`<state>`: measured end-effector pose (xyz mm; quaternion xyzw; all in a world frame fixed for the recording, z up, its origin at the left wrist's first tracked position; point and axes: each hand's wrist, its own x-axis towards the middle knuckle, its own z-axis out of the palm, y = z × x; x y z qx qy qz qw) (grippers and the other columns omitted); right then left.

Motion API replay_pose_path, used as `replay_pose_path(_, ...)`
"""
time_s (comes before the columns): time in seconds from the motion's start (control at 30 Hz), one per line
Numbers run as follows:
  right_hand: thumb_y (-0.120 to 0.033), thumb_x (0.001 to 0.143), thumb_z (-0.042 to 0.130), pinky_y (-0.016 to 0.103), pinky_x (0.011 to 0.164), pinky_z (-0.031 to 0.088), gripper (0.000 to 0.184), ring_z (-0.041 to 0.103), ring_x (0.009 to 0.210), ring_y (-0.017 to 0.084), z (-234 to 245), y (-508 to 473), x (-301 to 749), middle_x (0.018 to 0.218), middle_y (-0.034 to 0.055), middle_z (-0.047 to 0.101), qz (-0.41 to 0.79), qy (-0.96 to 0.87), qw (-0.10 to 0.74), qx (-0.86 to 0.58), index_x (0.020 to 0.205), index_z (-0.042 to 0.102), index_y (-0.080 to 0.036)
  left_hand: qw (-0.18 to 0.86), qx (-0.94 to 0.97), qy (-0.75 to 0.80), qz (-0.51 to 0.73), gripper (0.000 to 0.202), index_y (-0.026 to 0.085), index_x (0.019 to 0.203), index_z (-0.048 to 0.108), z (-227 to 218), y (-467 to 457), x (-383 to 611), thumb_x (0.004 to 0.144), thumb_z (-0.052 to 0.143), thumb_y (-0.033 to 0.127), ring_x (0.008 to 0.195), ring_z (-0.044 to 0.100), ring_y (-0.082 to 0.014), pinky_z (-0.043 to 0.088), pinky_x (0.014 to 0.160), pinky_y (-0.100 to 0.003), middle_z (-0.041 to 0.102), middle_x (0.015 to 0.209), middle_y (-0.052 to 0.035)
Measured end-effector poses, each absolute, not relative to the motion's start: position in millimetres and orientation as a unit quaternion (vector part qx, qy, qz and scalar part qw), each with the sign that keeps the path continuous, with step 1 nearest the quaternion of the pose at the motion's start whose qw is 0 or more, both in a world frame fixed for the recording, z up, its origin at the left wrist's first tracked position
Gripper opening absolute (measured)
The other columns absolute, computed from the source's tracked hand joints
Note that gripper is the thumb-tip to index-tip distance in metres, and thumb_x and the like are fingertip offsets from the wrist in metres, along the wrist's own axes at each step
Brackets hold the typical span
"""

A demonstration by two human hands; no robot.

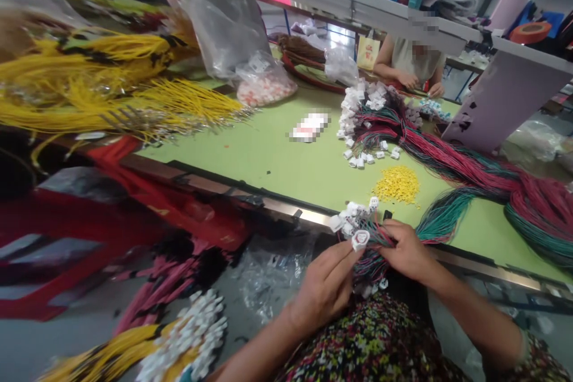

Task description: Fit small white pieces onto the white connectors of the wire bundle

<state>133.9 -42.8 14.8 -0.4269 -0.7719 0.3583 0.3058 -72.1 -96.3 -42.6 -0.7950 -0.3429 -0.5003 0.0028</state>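
Observation:
My left hand (324, 280) is closed, its thumb and fingers pinching a white plastic connector (360, 240) at the end of some thin wires. My right hand (407, 249) is wrapped around a bundle of green, red and dark wires (441, 218) at the table's front edge. Several more white connectors (351, 215) cluster at this bundle's end, just beyond my left fingers. Behind my hands lies a heap of small yellow pieces (397, 184) on the green tabletop (242, 158).
A long wire bundle (474, 167) with white connectors (353, 107) stretches along the right. Yellow cables (170, 101) cover the left side, near a bag of orange-white parts (266, 86). Red stools (67, 245) stand below left. Another person (412, 65) works across the table.

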Motion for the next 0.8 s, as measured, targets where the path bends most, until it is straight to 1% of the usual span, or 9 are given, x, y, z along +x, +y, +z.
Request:
replay_pose_path(0.07,-0.031,0.087,0.072,0.031,0.076,0.053,0.015,0.063,0.083,0.019,16,-38,136,0.083,0.0037,0.068,0.409,-0.729,0.368,-0.407,0.079,0.074,-0.019,-0.016,-0.747,-0.365,-0.555,0.041,0.016,0.118,0.066,-34,-100,-75,0.083,0.056,-0.003,0.099,0.071,-0.0221,0.061,0.085,-0.033,0.073,0.109,-0.0135)
replay_pose_path(0.13,-0.038,0.085,0.075,0.033,0.082,0.055,0.017,0.066,0.087,0.020,16,-38,140,0.088,0.0039,0.072,0.460,-0.677,0.407,-0.405,0.085,0.077,-0.020,-0.110,-0.712,-0.394,-0.571,0.027,0.019,0.103,0.067,-27,-102,-77,0.085,0.059,0.001,0.083,0.070,-0.0179,0.060,0.074,-0.029,0.071,0.095,-0.0075)
replay_pose_path(0.23,-0.043,0.082,0.079,0.035,0.083,0.059,0.022,0.071,0.083,0.020,13,-43,146,0.090,0.0028,0.078,0.531,-0.612,0.425,-0.404,0.092,0.080,-0.023,-0.284,-0.683,-0.433,-0.515,0.023,0.020,0.107,0.067,-23,-101,-72,0.085,0.068,0.014,0.069,0.067,-0.0164,0.058,0.064,-0.029,0.070,0.084,-0.0035)
replay_pose_path(0.3,-0.043,0.081,0.081,0.035,0.084,0.060,0.023,0.073,0.082,0.020,11,-47,148,0.090,0.0025,0.080,0.547,-0.598,0.433,-0.393,0.093,0.080,-0.024,-0.346,-0.668,-0.440,-0.490,0.035,0.020,0.115,0.068,-22,-96,-64,0.082,0.076,0.023,0.074,0.070,-0.0203,0.060,0.068,-0.034,0.073,0.090,-0.0064)
replay_pose_path(0.4,-0.045,0.081,0.081,0.038,0.090,0.060,0.024,0.075,0.088,0.022,11,-51,148,0.091,0.0032,0.081,0.534,-0.608,0.449,-0.378,0.093,0.081,-0.024,-0.391,-0.691,-0.400,-0.458,0.030,0.023,0.116,0.072,-18,-86,-51,0.087,0.072,0.031,0.098,0.072,-0.0290,0.059,0.085,-0.046,0.076,0.111,-0.0125)
replay_pose_path(0.47,-0.049,0.081,0.080,0.043,0.097,0.058,0.027,0.074,0.098,0.026,12,-52,147,0.095,0.0047,0.080,0.513,-0.619,0.459,-0.379,0.093,0.081,-0.024,-0.385,-0.700,-0.385,-0.462,0.035,0.025,0.124,0.070,-14,-81,-43,0.090,0.069,0.031,0.108,0.070,-0.0311,0.056,0.092,-0.049,0.075,0.120,-0.0130)
replay_pose_path(0.57,-0.048,0.083,0.078,0.047,0.106,0.052,0.029,0.069,0.112,0.029,12,-56,146,0.113,0.0074,0.077,0.486,-0.627,0.466,-0.392,0.098,0.080,-0.023,-0.303,-0.704,-0.383,-0.516,0.038,0.024,0.128,0.066,-10,-76,-36,0.090,0.068,0.026,0.108,0.070,-0.0296,0.056,0.093,-0.046,0.075,0.119,-0.0123)
replay_pose_path(0.67,-0.039,0.085,0.077,0.046,0.111,0.048,0.029,0.065,0.121,0.028,8,-61,144,0.126,0.0087,0.071,0.474,-0.630,0.463,-0.405,0.109,0.075,-0.023,-0.185,-0.717,-0.386,-0.549,0.026,0.020,0.116,0.069,-7,-72,-36,0.091,0.063,0.014,0.099,0.072,-0.0261,0.057,0.090,-0.041,0.078,0.107,-0.0117)
replay_pose_path(0.8,-0.024,0.080,0.078,0.039,0.106,0.051,0.055,0.065,0.117,0.024,5,-64,141,0.124,0.0082,0.070,0.511,-0.625,0.424,-0.410,0.132,0.058,-0.023,-0.043,-0.763,-0.353,-0.539,0.014,0.017,0.092,0.067,3,-65,-37,0.087,0.057,0.008,0.073,0.067,-0.0227,0.055,0.066,-0.034,0.074,0.081,-0.0103)
